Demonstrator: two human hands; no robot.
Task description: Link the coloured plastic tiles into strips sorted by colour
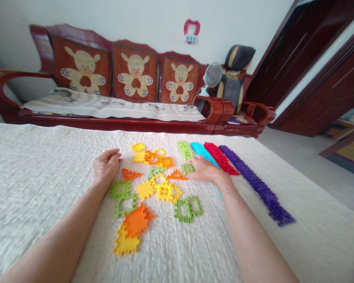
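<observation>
My right hand is over the right side of the pieces, with its thumb and fingers around a small green interlocking plastic tile. Just beyond it lies a row of green tiles. My left hand rests on the cloth with its fingers curled in, and nothing shows in them. Beside it are an orange triangular piece and a green tile. Between the hands lie loose yellow tiles, orange tiles and a green triangular piece. Two green frame tiles overlap nearer me.
Overlapping rows of blue, red and purple tiles stretch along the right. A white quilted cloth covers the surface. Behind stand a wooden sofa with bear cushions and a small fan.
</observation>
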